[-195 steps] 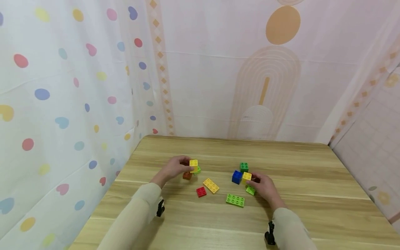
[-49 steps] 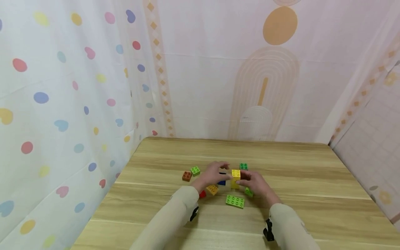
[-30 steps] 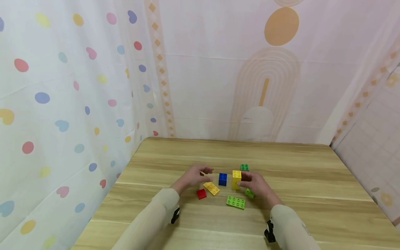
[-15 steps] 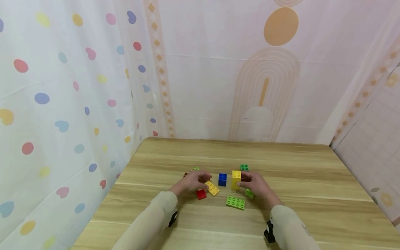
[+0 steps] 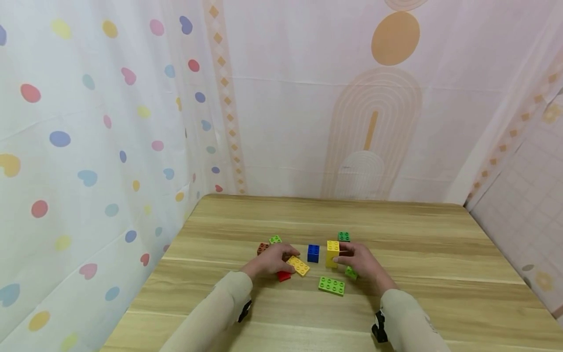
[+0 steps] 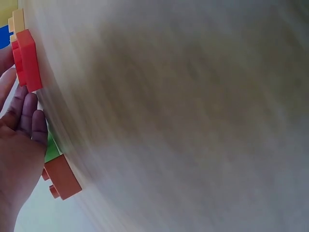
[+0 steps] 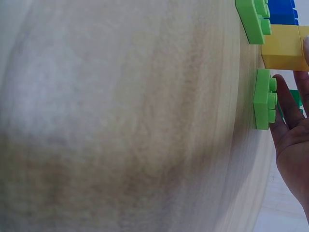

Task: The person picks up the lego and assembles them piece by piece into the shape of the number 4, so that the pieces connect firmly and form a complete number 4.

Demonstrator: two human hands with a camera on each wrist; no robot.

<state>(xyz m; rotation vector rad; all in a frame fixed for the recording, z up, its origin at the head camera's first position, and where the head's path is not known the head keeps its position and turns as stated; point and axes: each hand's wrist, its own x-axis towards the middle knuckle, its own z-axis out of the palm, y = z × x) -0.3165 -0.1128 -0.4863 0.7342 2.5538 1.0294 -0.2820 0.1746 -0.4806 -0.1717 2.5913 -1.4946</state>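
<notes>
My right hand point(image 5: 361, 260) grips a tall stack of two yellow building bricks point(image 5: 332, 254) upright on the table, thumb on the near side and fingers behind. My left hand point(image 5: 273, 259) has thumb and fingers curved around the left end of a flat yellow-orange eight-stud brick point(image 5: 299, 265). Under that hand lies a flat red brick point(image 5: 284, 276), partly covered; in the left wrist view the red brick point(image 6: 30, 60) is close by the fingers. A blue brick point(image 5: 313, 253) stands between the hands. Beside my right fingers sits a small lime brick point(image 7: 263, 99).
A brown brick point(image 5: 262, 248) and a lime brick point(image 5: 275, 239) lie beyond my left hand. Behind the yellow stack is a dark green brick point(image 5: 344, 236). A long lime brick point(image 5: 332, 286) lies nearest on the wooden table point(image 5: 308, 318). Curtains point(image 5: 286, 122) hang around it.
The yellow bricks, earlier held one in each hand, are now stacked under my right hand. The blue brick has shifted left. My left hand has moved from the stack to the yellow-orange brick.
</notes>
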